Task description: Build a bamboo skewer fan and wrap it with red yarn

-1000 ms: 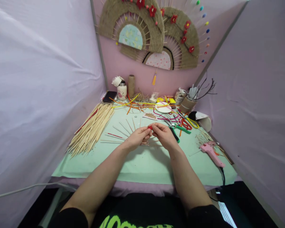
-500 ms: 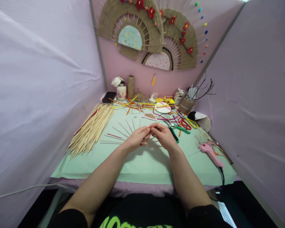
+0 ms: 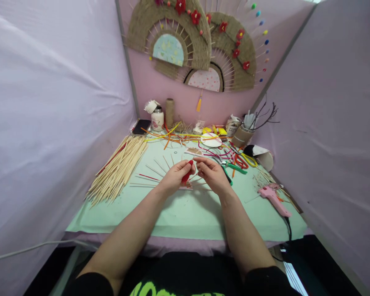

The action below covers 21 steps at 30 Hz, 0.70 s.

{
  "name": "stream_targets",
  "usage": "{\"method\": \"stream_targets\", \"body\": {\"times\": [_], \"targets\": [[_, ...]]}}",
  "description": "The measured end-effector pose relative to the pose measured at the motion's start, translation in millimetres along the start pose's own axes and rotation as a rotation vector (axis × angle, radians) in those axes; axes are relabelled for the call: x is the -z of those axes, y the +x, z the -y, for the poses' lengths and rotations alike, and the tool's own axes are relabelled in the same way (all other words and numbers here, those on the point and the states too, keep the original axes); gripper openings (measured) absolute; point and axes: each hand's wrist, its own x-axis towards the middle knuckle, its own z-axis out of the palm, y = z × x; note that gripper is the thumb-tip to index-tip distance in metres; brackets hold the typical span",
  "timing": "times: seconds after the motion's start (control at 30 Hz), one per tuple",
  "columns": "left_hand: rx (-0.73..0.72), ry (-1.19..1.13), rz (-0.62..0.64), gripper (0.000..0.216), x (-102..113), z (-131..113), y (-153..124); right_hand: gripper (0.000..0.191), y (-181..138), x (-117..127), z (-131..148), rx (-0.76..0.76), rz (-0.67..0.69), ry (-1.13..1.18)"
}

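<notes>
My left hand (image 3: 174, 176) is closed round a short red fuzzy pipe cleaner (image 3: 187, 172), which runs down along my thumb. My right hand (image 3: 212, 174) is pinched close beside it, fingertips touching the top end of the red piece and a thin wooden stick. Both hands hover just above a fan of thin sticks (image 3: 160, 166) laid out on the mint green mat (image 3: 185, 213). What lies directly under my hands is hidden.
A big heap of bamboo skewers (image 3: 120, 166) lies at the left. Coloured pipe cleaners (image 3: 179, 137), green-handled pliers (image 3: 230, 168), a paper disc (image 3: 211, 140) and jars crowd the back. A pink glue gun (image 3: 274, 197) lies at the right. Woven fans (image 3: 203, 45) hang on the wall.
The red pipe cleaner now shows longer, hanging down from my left fingers. My hands have shifted slightly upward and my right fingers have moved off to its top end.
</notes>
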Motion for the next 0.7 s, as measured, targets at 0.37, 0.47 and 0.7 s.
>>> {"method": "stream_targets", "body": {"times": [0.37, 0.47, 0.7], "targets": [[-0.557, -0.286, -0.440, 0.029, 34, -23, 16, 0.028, 15, 11, 18, 0.123, -0.027, -0.386], [-0.663, -0.330, -0.618, 0.031, 49, -34, 18, 0.022, 44, 8, 36, 0.214, 0.072, -0.868], [-0.637, -0.299, -0.700, 0.033, 48, -32, 18, 0.012, 129, -34, 10, 0.197, 0.279, -1.493]]}}
